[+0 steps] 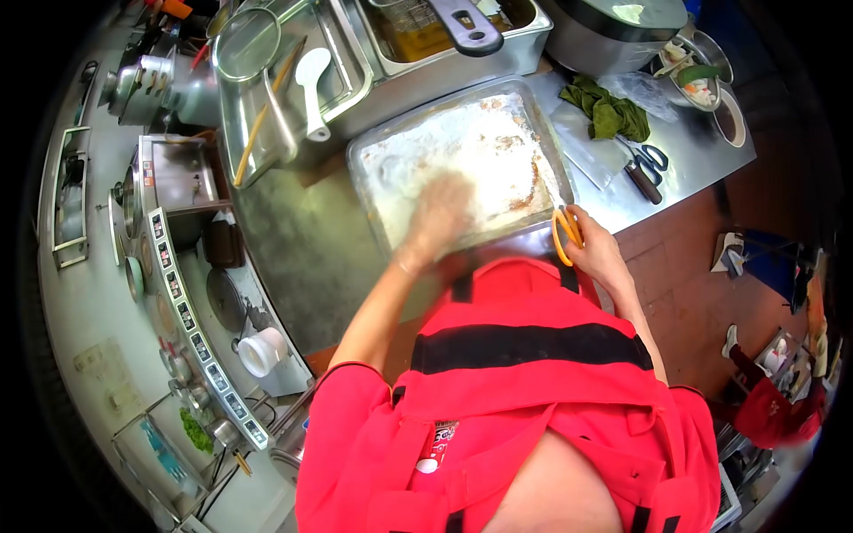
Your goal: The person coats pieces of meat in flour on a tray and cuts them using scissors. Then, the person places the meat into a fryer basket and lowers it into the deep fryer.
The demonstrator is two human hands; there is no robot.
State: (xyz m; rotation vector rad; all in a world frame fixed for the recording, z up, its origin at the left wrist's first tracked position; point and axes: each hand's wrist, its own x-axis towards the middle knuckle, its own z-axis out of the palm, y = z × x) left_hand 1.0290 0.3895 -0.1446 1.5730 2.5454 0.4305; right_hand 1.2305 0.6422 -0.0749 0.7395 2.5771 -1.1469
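Left hand (442, 213) was a smear of motion on the white powder (444, 147) in the metal tray (357, 171), so from the head view I could not tell whether its fingers were apart or together. The right hand (597, 252) was closed around the orange-handled scissors (565, 236) at the tray's near right corner; their blades were hard to make out against the bright rim. Glare bleached the middle of the powder, and I could not identify the brown bits showing through.

Beyond the tray stood a steel pan (530, 40) of brownish liquid, partly cut off by the top edge, with a grey handle (466, 27) jutting over its rim. To the left, a strainer (248, 44) and a white paddle (313, 89) lay over another pan. Right of the tray, a green cloth (604, 108) partly covered clear plastic, near dark-handled scissors (654, 160). Another person (773, 409) at the right was too small and distorted to read.
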